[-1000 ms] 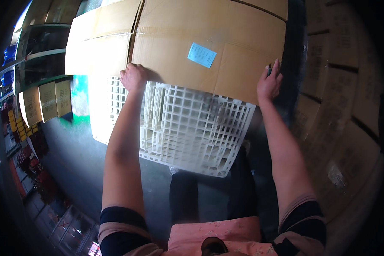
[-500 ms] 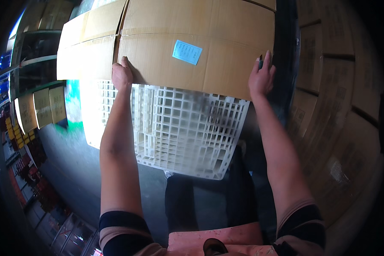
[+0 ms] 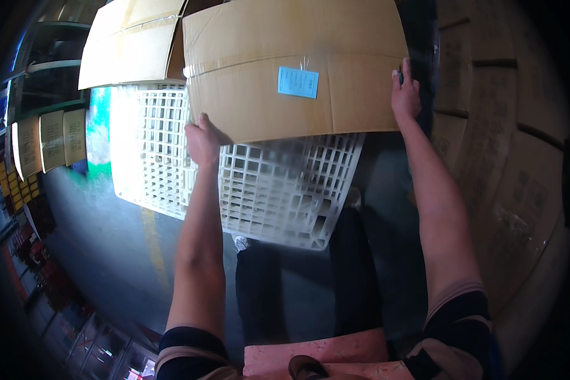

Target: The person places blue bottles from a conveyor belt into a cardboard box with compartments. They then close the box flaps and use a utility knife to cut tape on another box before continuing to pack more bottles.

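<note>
Left hand [image 3: 202,140] and right hand [image 3: 408,100] apart, clamped on opposite sides of the box [image 3: 253,98], over the white pallet [image 3: 269,197]. Risk: right grip slips, since it also holds a small dark object [image 3: 400,77]; corner could snag neighbouring box [image 3: 130,47]. Versus half a second ago: box turned, gap between boxes wider.

Beyond the fingers of the left hand [image 3: 202,144] and right hand [image 3: 407,100], the large carton [image 3: 266,38] is running out past the top edge and covering part of the white pallet [image 3: 272,212]. Between both hands' fingers, the blue label [image 3: 297,82] is showing print too small to read. At the right fingers, a dark item [image 3: 400,76] is appearing too small to identify.
</note>
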{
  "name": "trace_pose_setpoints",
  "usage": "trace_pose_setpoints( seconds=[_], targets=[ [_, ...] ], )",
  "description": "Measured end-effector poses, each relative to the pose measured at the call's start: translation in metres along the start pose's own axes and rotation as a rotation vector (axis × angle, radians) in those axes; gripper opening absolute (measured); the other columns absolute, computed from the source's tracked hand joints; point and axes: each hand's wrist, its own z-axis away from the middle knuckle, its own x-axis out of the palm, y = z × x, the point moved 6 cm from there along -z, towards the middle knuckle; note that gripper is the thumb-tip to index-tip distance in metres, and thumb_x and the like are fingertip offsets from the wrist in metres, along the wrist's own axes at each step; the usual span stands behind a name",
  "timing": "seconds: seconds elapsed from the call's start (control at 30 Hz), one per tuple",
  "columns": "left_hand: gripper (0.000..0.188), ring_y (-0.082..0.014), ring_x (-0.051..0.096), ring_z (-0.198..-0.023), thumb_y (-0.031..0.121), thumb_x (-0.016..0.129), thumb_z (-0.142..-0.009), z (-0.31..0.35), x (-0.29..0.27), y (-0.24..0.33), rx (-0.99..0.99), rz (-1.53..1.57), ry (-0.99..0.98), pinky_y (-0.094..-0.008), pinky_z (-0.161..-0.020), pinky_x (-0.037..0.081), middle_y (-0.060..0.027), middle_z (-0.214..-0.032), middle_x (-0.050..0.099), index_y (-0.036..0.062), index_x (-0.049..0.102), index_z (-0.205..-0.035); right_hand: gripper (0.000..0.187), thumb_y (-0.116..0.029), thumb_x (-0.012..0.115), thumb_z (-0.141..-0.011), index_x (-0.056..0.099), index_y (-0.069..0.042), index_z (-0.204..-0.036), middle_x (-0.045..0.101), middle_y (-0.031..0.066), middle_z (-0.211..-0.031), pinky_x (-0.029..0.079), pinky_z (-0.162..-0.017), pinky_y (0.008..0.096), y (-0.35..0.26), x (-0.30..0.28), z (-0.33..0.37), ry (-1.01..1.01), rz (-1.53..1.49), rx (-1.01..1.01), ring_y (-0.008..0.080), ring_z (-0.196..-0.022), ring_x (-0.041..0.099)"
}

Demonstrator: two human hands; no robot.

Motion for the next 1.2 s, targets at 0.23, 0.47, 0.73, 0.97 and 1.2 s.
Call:
trace_pose_setpoints(
  seconds=[0.23, 0.47, 0.73, 0.97, 1.2],
  targets=[
    [0.047, -0.0436, 0.057, -0.092, 0.043, 0.045, -0.096, 0.088, -0.005, -0.093, -0.043, 0.115, -0.060, -0.0473, -0.082, 0.043, -0.0266, -0.098, 0.059, -0.0037, 0.049, -0.101, 0.053, -0.043, 0.047, -0.096, 0.028, -0.041, -0.145, 0.053, 0.0157, -0.115, 0.049, -0.082, 0.0438, 0.053, 0.001, 0.088, -0.019, -0.045, -0.055, 0.0348, -0.101, 0.059],
    [0.043, -0.0377, 0.051, -0.085, 0.039, 0.046, -0.097, 0.197, -0.050, -0.230, -0.094, 0.155, -0.184, -0.0436, -0.081, 0.041, -0.0225, -0.090, 0.053, -0.0032, 0.048, -0.092, 0.054, -0.033, 0.048, -0.097, 0.027, -0.035, -0.147, 0.052, 0.0178, -0.120, 0.045, -0.092, 0.0420, 0.125, -0.020, 0.280, -0.060, -0.162, 0.030, 0.0327, -0.112, 0.054],
    [0.068, -0.0237, 0.065, -0.077, 0.059, 0.033, -0.096, 0.241, -0.071, -0.422, -0.547, 0.406, -0.770, -0.0335, -0.064, 0.051, -0.0152, -0.095, 0.067, -0.0020, 0.063, -0.099, 0.049, -0.038, 0.038, -0.101, 0.033, -0.023, -0.147, 0.047, 0.0181, -0.136, 0.037, -0.102, 0.0400, 0.204, -0.028, 0.393, -0.297, -0.118, 0.387, 0.0326, -0.124, 0.047],
    [0.059, -0.0217, 0.067, -0.078, 0.051, 0.034, -0.098, 0.080, 0.058, -0.457, -0.151, 0.285, -0.831, -0.0302, -0.065, 0.053, -0.0110, -0.094, 0.069, 0.0010, 0.064, -0.110, 0.051, -0.043, 0.038, -0.100, 0.048, -0.004, -0.132, 0.055, 0.0219, -0.126, 0.041, -0.097, 0.0401, 0.178, 0.033, 0.375, 0.161, -0.142, 0.426, 0.0370, -0.115, 0.053],
    [0.054, -0.0218, 0.064, -0.087, 0.045, 0.034, -0.100, 0.106, 0.120, -0.417, -0.266, 0.712, -0.942, -0.0319, -0.075, 0.052, -0.0121, -0.104, 0.066, 0.0010, 0.059, -0.118, 0.051, -0.045, 0.038, -0.099, 0.053, -0.005, -0.126, 0.059, 0.0194, -0.120, 0.042, -0.094, 0.0395, 0.186, 0.044, 0.366, 0.190, -0.120, 0.466, 0.0365, -0.112, 0.055]
  ],
)
